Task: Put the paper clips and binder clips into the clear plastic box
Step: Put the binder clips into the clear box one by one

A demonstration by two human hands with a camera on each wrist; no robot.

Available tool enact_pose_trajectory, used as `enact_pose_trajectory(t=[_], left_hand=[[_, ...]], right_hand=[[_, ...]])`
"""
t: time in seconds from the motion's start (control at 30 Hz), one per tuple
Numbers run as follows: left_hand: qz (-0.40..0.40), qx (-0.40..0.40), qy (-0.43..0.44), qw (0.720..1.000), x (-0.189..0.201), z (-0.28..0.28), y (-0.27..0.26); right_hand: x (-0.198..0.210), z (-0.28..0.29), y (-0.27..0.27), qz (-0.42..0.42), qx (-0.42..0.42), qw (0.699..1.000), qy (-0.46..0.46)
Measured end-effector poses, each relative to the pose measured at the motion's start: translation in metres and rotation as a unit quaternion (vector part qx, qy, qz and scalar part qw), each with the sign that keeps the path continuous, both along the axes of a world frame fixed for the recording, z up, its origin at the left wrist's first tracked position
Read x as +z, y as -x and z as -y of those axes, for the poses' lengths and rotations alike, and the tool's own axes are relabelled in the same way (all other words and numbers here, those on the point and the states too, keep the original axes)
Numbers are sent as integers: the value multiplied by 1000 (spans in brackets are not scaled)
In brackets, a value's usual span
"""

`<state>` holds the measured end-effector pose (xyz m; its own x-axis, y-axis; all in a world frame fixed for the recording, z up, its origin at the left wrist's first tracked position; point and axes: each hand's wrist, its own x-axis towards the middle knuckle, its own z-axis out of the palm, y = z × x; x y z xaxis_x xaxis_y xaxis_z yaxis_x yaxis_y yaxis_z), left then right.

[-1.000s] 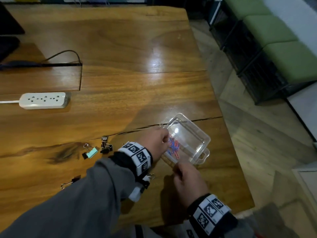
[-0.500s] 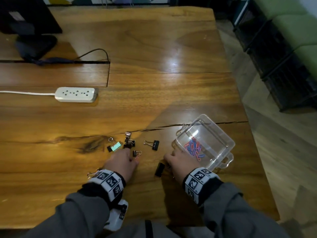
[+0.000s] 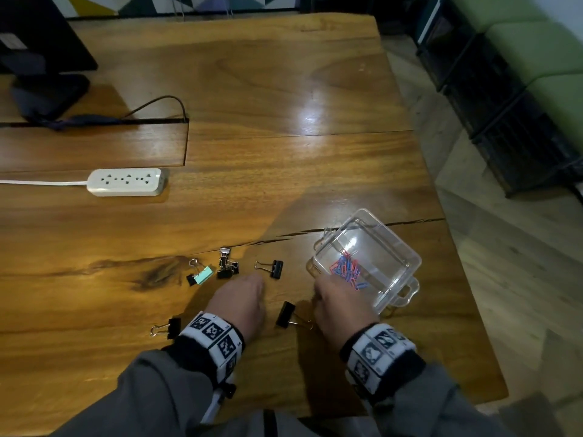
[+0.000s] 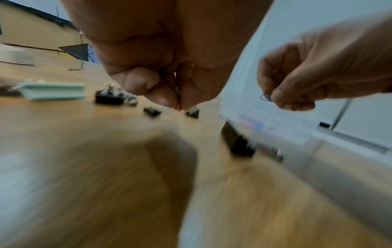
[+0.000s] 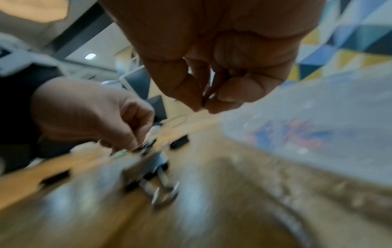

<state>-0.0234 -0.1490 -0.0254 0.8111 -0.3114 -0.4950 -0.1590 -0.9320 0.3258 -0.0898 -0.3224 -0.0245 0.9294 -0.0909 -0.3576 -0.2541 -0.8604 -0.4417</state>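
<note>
Head view: the clear plastic box (image 3: 366, 258) sits open on the wooden table (image 3: 252, 171) near its right edge, with red and blue paper clips (image 3: 345, 269) lying inside. Right hand (image 3: 339, 305) is just beside the box's near-left corner; the left wrist view shows its thumb and forefinger pinching a blue paper clip (image 4: 266, 97). Left hand (image 3: 241, 302) hovers low over the table with fingertips drawn together; whether they hold anything cannot be told. Black binder clips lie loose on the table: one (image 3: 274, 268) ahead of the left hand, one (image 3: 285, 313) between the hands, one (image 3: 170, 327) beside the left wrist, a pair (image 3: 227, 268) further left. A mint-green binder clip (image 3: 202, 274) lies beside that pair. A white power strip (image 3: 126, 181) rests well apart.
</note>
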Motion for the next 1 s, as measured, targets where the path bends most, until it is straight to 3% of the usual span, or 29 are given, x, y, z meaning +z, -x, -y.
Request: enact_pose_trajectory(t=[0.13,0.3,0.4,0.53,0.67,0.73,0.83,1.0], left_hand=[[40,-2,85,996,22,40,-14],[30,-43,191,980,34,93,-23],[46,-40,196,979,31,76,-23],[58,23,128,990,20,-7,-23],[60,5,-41,997,12,-103,-13],[17,-3,-101,995,8,-135,-3],[-28,11,-110,993,1,-153,10],[-8,55,-87,995,-14,-143,19]], right_hand=[[14,43,0,35,-174,984,3],[11,60,2,66,-243,968,-7],[15,49,15,104,-197,975,9],[8,7,29,72,4,997,18],[-10,-30,18,38,172,983,58],[-14,-41,7,18,193,978,77],[-18,-48,-5,-8,187,977,99],[-11,-53,-13,-28,123,991,54]])
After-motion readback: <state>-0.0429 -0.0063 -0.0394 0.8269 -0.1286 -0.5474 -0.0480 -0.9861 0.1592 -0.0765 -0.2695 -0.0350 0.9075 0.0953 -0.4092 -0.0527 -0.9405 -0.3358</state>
